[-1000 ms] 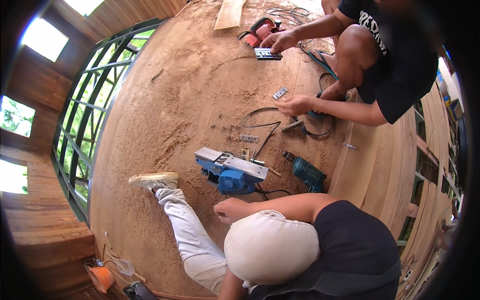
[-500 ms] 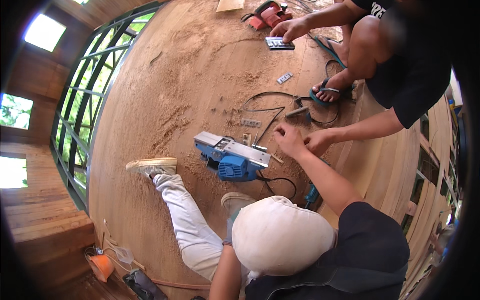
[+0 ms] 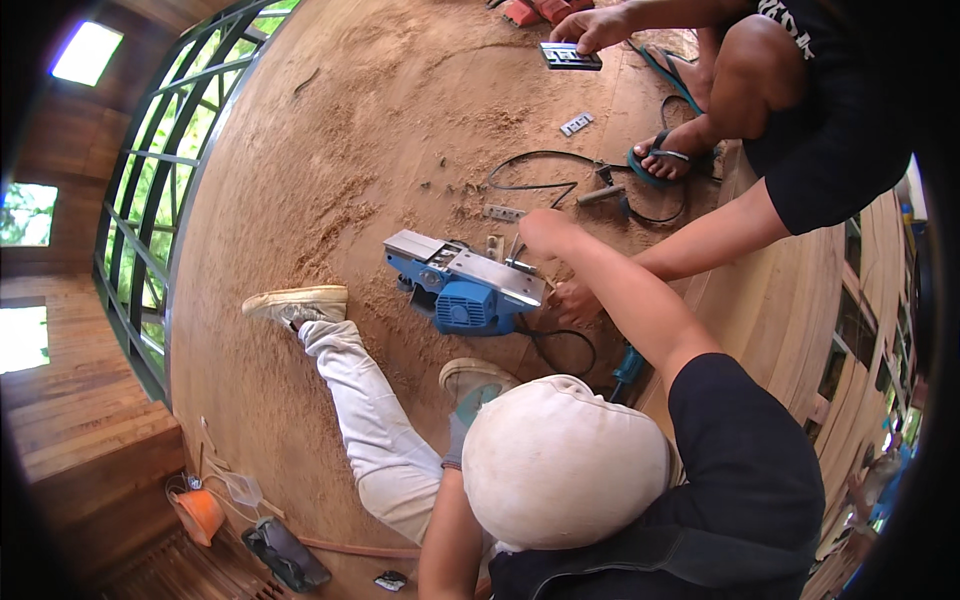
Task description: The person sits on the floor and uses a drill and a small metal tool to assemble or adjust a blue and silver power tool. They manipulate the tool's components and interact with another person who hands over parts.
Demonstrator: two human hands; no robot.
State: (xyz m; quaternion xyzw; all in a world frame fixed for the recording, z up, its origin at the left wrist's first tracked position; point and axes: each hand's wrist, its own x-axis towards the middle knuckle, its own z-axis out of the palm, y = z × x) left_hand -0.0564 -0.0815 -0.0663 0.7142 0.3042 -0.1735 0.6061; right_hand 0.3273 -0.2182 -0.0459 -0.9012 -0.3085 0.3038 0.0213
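A blue electric planer point(image 3: 470, 308) lies upside down on the wooden boards, its metal sole facing up. My right hand point(image 3: 545, 232) is curled beside the planer's far right end, above a thin rod and small metal parts; its fingertips are hidden. My left hand point(image 3: 468, 415), in a grey-green glove, is low next to my pale shoe point(image 3: 478, 378), partly covered by a large rounded pale cloth shape point(image 3: 565, 465). A co-worker's hand point(image 3: 575, 300) is at the planer's right end, under my forearm. Their other hand point(image 3: 597, 28) holds a flat dark case point(image 3: 570, 57) with pale pieces.
Shavings cover the boards point(image 3: 250, 240). A slotted metal plate point(image 3: 576, 124), a black cord point(image 3: 520, 160), a wooden-handled tool point(image 3: 600, 195) and a teal tool point(image 3: 627, 368) lie around the planer. A red power tool point(image 3: 525, 12) is far off; an orange object point(image 3: 198, 512) sits lower left.
My right hand has moved left and away, past the planer's right end. The co-worker's hand has come down-left to the planer. The whole view has shifted slightly.
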